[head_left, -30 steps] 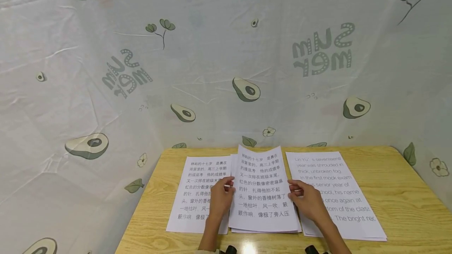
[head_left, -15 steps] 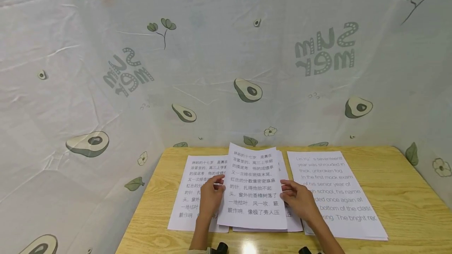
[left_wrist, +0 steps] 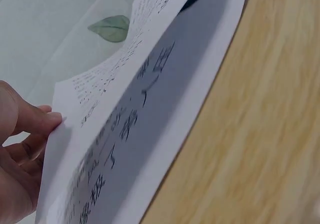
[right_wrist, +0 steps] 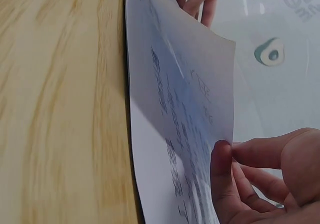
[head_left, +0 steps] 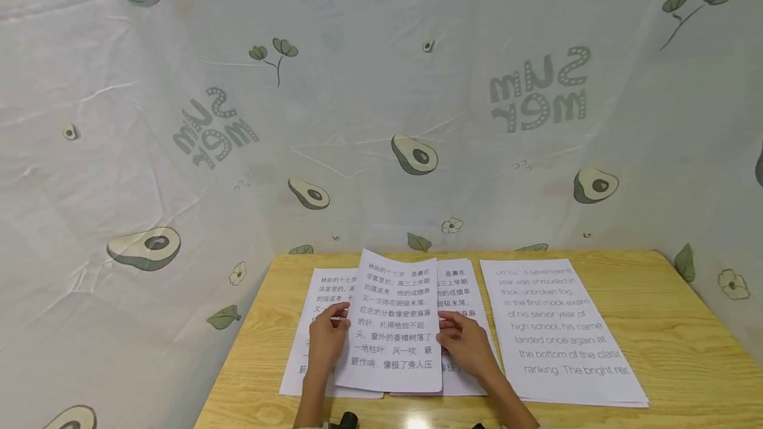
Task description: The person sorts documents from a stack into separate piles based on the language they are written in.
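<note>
A white sheet of paper (head_left: pixel 393 323) printed with Chinese characters is held raised between both hands, its top edge bowed. My left hand (head_left: pixel 326 339) pinches its left edge; in the left wrist view the thumb lies on the printed face. On the opposite edge, my right hand (head_left: pixel 467 343) pinches the sheet between thumb and fingers, as the right wrist view also shows. Below it lie two printed Chinese stacks: the left paper stack (head_left: pixel 292 382), partly covered by the sheet and left hand, and the middle paper stack (head_left: pixel 471 283), covered along its left side.
A stack of English-printed paper (head_left: pixel 560 336) lies to the right on the wooden table (head_left: pixel 673 349). Behind the table hangs a pale cloth (head_left: pixel 357 104) with avocado and leaf prints, close to the table's back edge.
Both hands have carried the raised sheet leftward, from above the middle stack to partly over the left stack. More of the middle stack's print now shows.
</note>
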The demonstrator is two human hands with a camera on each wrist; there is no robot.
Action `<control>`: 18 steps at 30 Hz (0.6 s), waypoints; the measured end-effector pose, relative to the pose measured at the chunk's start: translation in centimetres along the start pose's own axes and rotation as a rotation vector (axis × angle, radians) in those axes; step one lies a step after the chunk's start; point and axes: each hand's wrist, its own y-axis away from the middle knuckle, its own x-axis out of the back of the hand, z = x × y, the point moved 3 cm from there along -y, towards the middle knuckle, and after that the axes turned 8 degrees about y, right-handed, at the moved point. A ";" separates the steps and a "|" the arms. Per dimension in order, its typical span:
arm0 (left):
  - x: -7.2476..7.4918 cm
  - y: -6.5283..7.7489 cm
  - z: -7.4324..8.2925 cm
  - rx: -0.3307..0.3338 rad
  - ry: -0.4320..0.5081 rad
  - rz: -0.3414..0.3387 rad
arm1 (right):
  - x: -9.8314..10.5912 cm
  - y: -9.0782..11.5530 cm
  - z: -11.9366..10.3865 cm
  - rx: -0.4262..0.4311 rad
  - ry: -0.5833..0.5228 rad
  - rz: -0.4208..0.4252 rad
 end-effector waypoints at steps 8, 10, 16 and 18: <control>2.2 -0.4 -1.4 0.026 -0.017 0.019 | -3.0 -0.8 -0.6 0.032 -0.069 -0.019; 2.7 -0.5 -1.7 0.027 -0.016 0.019 | -3.6 -1.0 -0.7 0.034 -0.082 -0.029; 3.7 -1.0 -2.9 0.063 -0.025 0.032 | -5.3 -1.6 -1.4 0.053 -0.066 -0.021; 4.0 -1.0 -3.1 0.077 -0.026 0.039 | -5.7 -1.8 -1.6 0.070 -0.051 -0.018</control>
